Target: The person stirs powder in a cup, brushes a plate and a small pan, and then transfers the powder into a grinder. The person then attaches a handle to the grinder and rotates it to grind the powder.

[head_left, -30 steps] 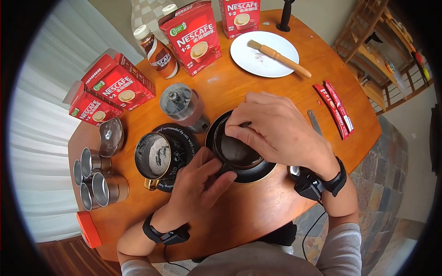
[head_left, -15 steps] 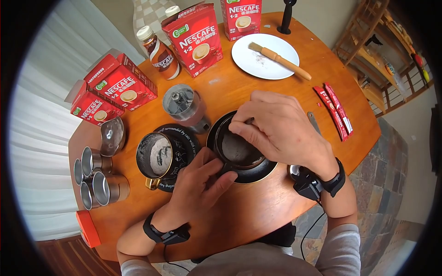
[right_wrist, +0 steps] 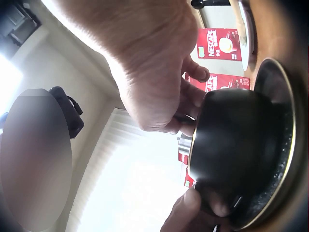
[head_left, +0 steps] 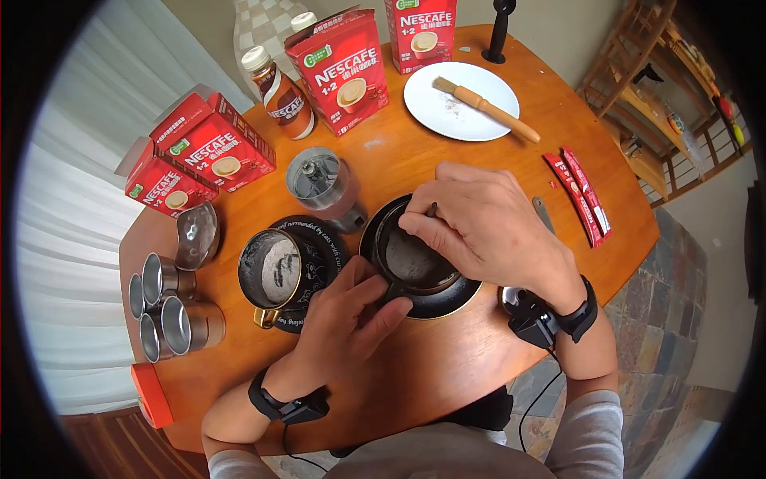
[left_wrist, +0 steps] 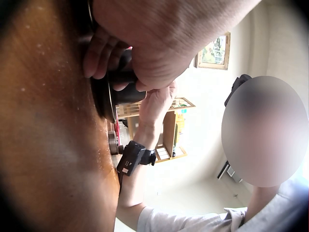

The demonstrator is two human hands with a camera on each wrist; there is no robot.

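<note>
A black cup with a dark liquid surface inside stands on a black, gold-rimmed saucer. My left hand grips the cup's handle at its near side. Over the cup, my right hand pinches a thin dark utensil, whose lower end is hidden in the cup. In the right wrist view the cup shows from the side, with my right fingers at its rim. Left of it, a gold-handled cup holding pale powder stands on a black lettered saucer.
A clear grinder-like container stands behind the cups. Around it are red boxes, a coffee bottle, a white plate with a brush, red sachets, several metal cups and a glass bowl.
The utensil's visible end has shifted slightly and stands more upright between my right fingers. My left hand keeps its grip on the handle. The whole head view has moved a little.
</note>
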